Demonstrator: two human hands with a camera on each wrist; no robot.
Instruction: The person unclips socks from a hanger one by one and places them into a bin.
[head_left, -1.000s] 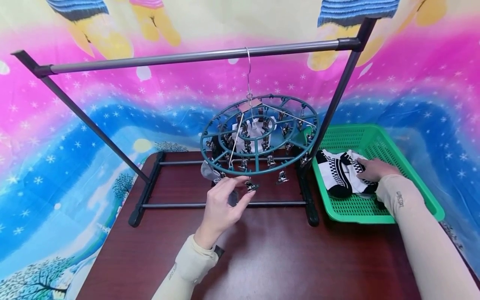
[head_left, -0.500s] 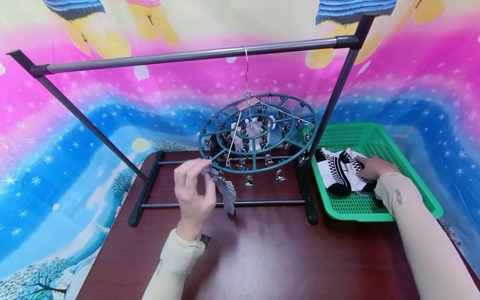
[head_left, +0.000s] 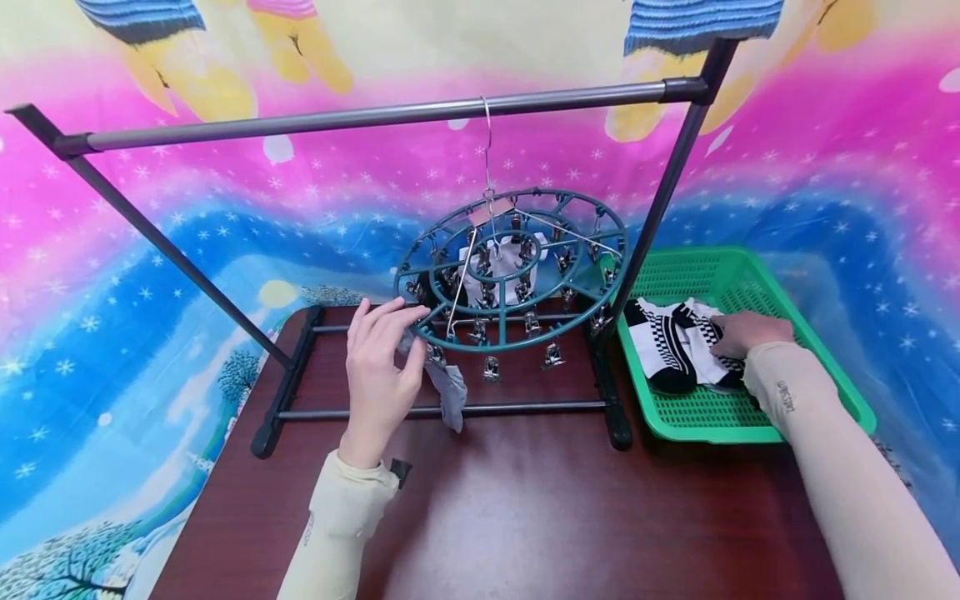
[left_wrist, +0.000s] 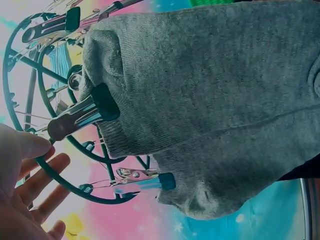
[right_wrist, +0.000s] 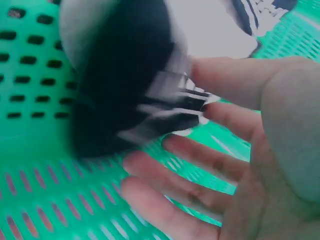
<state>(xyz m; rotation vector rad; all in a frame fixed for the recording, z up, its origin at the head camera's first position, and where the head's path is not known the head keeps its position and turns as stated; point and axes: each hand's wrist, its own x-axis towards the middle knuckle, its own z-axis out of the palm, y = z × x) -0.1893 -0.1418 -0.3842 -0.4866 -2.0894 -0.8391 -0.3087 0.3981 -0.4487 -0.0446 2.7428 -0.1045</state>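
My left hand (head_left: 384, 367) is at the left front rim of a round green clip hanger (head_left: 502, 327), its fingers fairly straight and touching the ring. In the left wrist view, the thumb lies by the ring with the fingers spread behind it. Just beside it a grey sock (left_wrist: 215, 75) hangs from metal clips (left_wrist: 82, 117) with green tips. My right hand (head_left: 750, 333) reaches into a green basket (head_left: 705, 427). Its thumb and index finger pinch a black and white sock (right_wrist: 125, 75), while the other fingers extend below. Another patterned sock (head_left: 662, 346) lies to its left.
The hanger hooks onto the top bar (head_left: 375, 118) of a dark metal rack standing on a brown table (head_left: 525, 508). A white sock (head_left: 495, 267) hangs toward the back. Several bare clips (head_left: 491, 368) dangle from the ring. A printed cloth (head_left: 285, 192) covers the wall behind.
My left hand has left a bare front clip and moved left to the rim by the grey sock, its fingers straightening. My right hand stays in the basket.
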